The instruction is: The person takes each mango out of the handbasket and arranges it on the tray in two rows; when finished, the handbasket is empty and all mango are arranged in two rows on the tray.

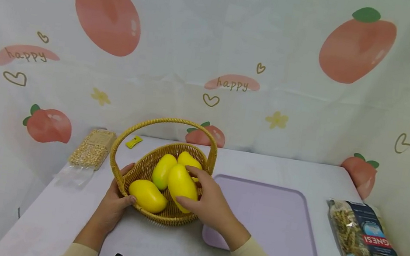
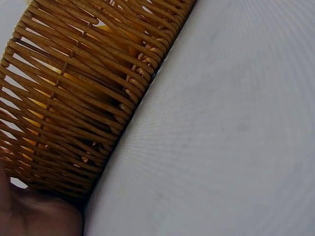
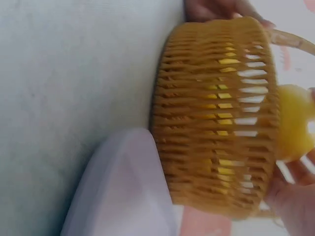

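A woven wicker basket (image 1: 165, 219) with a tall arched handle stands left of the middle of the table. Several yellow mangoes lie in it: one at the front left (image 1: 148, 196), others behind. My left hand (image 1: 111, 205) holds the basket's left side, thumb over the rim. With thumb and fingers my right hand (image 1: 213, 202) grips a mango (image 1: 182, 184) at the basket's right side. The right wrist view shows that mango (image 3: 293, 123) above the rim. In the left wrist view, the basket wall (image 2: 74, 88) hides most of the fruit.
A lilac tray (image 1: 262, 220) lies right of the basket, close beside it. At the far right is a pasta bag (image 1: 368, 243). A bag of pale kernels (image 1: 93, 149) sits at the back left, near a small yellow packet (image 1: 134, 141). A printed curtain (image 1: 218, 37) hangs behind.
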A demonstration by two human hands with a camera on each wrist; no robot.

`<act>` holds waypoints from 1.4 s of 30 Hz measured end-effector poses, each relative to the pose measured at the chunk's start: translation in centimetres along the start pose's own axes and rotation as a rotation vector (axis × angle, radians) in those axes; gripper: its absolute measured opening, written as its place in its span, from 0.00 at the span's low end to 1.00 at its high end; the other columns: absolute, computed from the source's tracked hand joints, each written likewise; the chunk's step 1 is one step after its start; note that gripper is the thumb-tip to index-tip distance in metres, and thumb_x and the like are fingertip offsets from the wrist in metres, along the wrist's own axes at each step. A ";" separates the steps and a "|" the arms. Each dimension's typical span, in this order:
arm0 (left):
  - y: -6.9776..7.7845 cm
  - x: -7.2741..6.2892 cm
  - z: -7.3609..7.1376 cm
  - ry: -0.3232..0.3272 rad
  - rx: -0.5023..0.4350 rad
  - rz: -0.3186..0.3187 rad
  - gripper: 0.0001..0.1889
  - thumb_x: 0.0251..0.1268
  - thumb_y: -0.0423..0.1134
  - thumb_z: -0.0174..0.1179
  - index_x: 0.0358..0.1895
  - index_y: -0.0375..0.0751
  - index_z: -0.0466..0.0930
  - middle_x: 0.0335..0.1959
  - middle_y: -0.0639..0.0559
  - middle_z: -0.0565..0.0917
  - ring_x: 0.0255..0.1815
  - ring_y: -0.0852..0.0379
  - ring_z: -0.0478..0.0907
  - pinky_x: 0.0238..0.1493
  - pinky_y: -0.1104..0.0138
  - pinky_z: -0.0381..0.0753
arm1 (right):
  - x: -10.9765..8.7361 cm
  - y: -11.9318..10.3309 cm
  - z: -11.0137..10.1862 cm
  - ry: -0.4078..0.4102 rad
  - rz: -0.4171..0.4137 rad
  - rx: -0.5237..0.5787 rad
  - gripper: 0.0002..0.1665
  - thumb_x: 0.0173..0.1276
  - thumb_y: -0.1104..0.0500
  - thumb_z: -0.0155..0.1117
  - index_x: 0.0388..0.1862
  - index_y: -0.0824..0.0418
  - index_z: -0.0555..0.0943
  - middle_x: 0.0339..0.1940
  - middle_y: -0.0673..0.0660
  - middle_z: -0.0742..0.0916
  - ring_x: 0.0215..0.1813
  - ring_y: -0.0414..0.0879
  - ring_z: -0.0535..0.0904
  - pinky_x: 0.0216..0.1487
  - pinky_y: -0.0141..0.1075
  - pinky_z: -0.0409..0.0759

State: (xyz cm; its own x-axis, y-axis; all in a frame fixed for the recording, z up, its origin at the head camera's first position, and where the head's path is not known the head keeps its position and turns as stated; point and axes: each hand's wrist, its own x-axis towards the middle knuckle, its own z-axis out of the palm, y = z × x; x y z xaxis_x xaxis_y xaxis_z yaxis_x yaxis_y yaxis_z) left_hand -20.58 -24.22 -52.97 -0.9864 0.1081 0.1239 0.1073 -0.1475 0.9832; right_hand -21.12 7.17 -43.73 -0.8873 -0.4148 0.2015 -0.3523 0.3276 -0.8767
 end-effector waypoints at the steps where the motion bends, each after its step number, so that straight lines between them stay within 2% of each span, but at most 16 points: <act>1: 0.0 0.0 0.0 -0.001 -0.003 0.001 0.49 0.75 0.43 0.74 0.89 0.56 0.52 0.86 0.47 0.55 0.80 0.46 0.60 0.73 0.71 0.65 | -0.3 -0.1 -0.3 0.011 -0.005 0.026 0.44 0.70 0.52 0.79 0.82 0.57 0.72 0.71 0.54 0.80 0.62 0.52 0.80 0.60 0.49 0.83; 5: 0.0 0.0 0.0 0.000 -0.007 0.002 0.49 0.74 0.44 0.74 0.89 0.56 0.52 0.86 0.47 0.54 0.81 0.46 0.59 0.74 0.71 0.64 | -1.2 -0.4 -1.7 0.042 -0.006 0.097 0.45 0.70 0.54 0.80 0.83 0.54 0.71 0.70 0.54 0.81 0.58 0.55 0.82 0.54 0.48 0.86; 13: 0.1 0.0 0.3 0.008 0.002 -0.010 0.49 0.74 0.43 0.74 0.89 0.57 0.52 0.86 0.47 0.55 0.81 0.47 0.59 0.74 0.71 0.64 | -2.6 0.1 -4.6 0.158 -0.065 0.098 0.47 0.71 0.58 0.80 0.84 0.51 0.69 0.77 0.53 0.77 0.64 0.55 0.81 0.57 0.49 0.86; 19: 0.1 0.0 0.4 0.000 0.007 -0.010 0.49 0.74 0.45 0.74 0.90 0.56 0.51 0.86 0.46 0.55 0.81 0.46 0.59 0.74 0.71 0.64 | -3.6 1.1 -6.7 0.252 -0.071 0.165 0.46 0.71 0.64 0.79 0.84 0.54 0.69 0.75 0.58 0.76 0.66 0.58 0.79 0.58 0.46 0.86; 27: 0.1 0.0 0.0 -0.001 0.012 -0.005 0.48 0.76 0.43 0.73 0.90 0.58 0.52 0.87 0.47 0.54 0.81 0.49 0.59 0.74 0.72 0.64 | -3.5 3.5 -8.4 0.316 0.064 0.170 0.45 0.73 0.63 0.77 0.84 0.57 0.67 0.73 0.62 0.75 0.66 0.60 0.78 0.55 0.39 0.86; 35: 0.0 0.0 0.0 -0.010 0.001 0.007 0.49 0.75 0.44 0.74 0.90 0.57 0.51 0.86 0.47 0.55 0.81 0.47 0.60 0.74 0.71 0.64 | -3.6 5.6 -9.2 0.307 0.181 0.152 0.45 0.75 0.57 0.76 0.85 0.56 0.66 0.74 0.63 0.74 0.68 0.62 0.75 0.57 0.49 0.83; 42: 0.1 0.0 0.1 -0.001 0.005 -0.003 0.48 0.76 0.43 0.73 0.90 0.57 0.51 0.86 0.47 0.55 0.81 0.47 0.59 0.74 0.71 0.64 | -3.6 6.6 -9.5 0.296 0.302 0.078 0.47 0.74 0.53 0.77 0.86 0.56 0.65 0.74 0.65 0.75 0.70 0.63 0.74 0.59 0.52 0.82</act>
State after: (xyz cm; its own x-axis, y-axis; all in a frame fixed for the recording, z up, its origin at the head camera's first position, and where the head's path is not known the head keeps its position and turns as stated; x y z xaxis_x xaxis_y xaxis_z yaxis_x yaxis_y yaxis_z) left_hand -20.59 -24.13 -52.85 -0.9866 0.1099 0.1210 0.1049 -0.1420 0.9843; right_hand -23.05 18.95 -46.09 -0.9983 -0.0451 0.0378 -0.0505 0.3269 -0.9437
